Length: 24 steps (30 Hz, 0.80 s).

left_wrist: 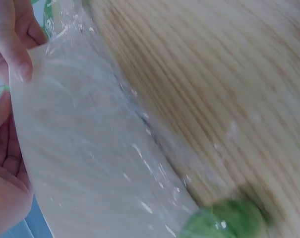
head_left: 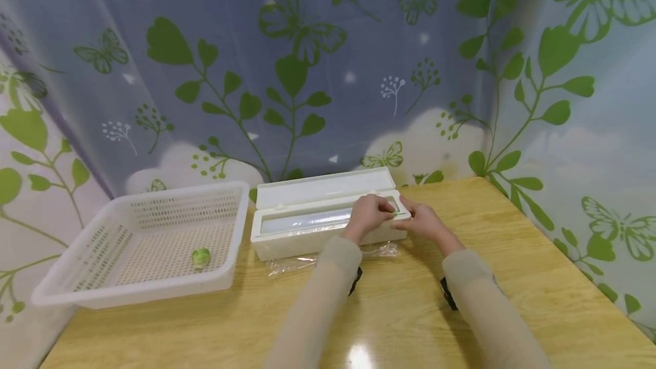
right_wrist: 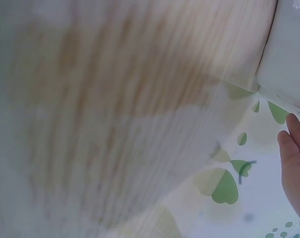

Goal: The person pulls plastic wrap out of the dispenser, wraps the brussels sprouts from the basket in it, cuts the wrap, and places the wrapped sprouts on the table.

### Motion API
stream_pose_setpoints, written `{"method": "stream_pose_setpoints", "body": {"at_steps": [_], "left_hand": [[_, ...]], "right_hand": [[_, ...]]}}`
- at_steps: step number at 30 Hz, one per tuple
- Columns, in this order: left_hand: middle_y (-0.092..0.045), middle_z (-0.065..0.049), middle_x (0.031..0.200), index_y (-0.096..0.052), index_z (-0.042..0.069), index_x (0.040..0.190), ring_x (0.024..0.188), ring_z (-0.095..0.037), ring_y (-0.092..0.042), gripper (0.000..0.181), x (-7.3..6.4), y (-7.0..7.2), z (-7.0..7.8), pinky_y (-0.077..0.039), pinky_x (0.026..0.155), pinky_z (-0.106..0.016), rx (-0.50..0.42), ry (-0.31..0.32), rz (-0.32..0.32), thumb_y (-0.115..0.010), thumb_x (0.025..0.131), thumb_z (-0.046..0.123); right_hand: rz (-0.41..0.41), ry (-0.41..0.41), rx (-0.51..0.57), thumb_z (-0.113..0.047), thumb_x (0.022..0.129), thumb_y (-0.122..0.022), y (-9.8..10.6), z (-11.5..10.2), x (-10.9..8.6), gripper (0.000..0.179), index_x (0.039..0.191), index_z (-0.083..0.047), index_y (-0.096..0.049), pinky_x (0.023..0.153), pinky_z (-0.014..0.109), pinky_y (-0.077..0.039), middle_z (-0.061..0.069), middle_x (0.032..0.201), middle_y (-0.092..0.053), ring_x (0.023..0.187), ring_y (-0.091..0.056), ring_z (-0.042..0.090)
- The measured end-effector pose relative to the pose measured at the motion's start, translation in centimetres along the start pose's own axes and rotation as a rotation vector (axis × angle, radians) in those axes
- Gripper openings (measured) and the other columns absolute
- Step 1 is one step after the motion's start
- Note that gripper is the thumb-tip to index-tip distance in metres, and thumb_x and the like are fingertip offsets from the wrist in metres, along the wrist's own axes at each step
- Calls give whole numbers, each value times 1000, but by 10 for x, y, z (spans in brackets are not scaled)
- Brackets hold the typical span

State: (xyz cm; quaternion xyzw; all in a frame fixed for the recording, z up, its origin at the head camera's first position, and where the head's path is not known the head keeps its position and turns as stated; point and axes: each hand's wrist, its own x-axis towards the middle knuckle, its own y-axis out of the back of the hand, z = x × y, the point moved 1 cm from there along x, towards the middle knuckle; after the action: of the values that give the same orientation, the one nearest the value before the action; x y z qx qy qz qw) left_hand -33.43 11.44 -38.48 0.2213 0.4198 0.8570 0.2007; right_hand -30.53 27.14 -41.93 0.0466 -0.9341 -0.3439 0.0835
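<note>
A long white cling film box (head_left: 328, 232) stands on the table with its lid (head_left: 328, 187) tipped back. Clear film (head_left: 292, 266) hangs out along its front. My left hand (head_left: 366, 215) reaches over the front edge near the right end, its curled fingertips pinching a small green piece (head_left: 397, 213) at the rim. Around that same end, my right hand (head_left: 422, 222) grips the box, thumb on the front wall and fingers behind. In the left wrist view, a blurred round green thing (left_wrist: 226, 220) lies by the film; I cannot tell its kind.
A white perforated plastic basket (head_left: 233, 275) sits at the left of the wooden table (head_left: 435, 329), with a small green sprout-like vegetable (head_left: 200, 257) inside. A patterned curtain (head_left: 359, 73) hangs behind and down the right side.
</note>
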Motion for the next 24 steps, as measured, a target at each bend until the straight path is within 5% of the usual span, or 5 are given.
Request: {"method": "stream_pose_setpoints", "body": {"at_steps": [9,15,24], "left_hand": [[-66,5,81,-70,13,86,77,-8,-58,10,-6,13,-16,-43,69,-18,-35,-22,-46,-69,77,18],[-66,6,82,-70,13,87,74,-6,-57,11,-10,19,-23,-42,67,-17,-10,-24,-65,-69,77,19],[-66,6,81,-70,13,86,73,-6,-57,12,-14,26,-33,-42,67,-18,-34,-25,-90,-70,76,18]], "right_hand": [[-5,2,17,-27,76,-70,-1,-2,0,82,136,4,-22,44,23,-32,24,94,-59,45,-29,9],[-15,6,10,-28,75,-70,-2,0,1,84,136,4,-22,49,23,-35,29,122,-44,53,-38,13],[-7,11,-1,-29,75,-70,0,-1,1,84,135,5,-22,58,26,-39,29,125,-40,72,-51,19]]}}
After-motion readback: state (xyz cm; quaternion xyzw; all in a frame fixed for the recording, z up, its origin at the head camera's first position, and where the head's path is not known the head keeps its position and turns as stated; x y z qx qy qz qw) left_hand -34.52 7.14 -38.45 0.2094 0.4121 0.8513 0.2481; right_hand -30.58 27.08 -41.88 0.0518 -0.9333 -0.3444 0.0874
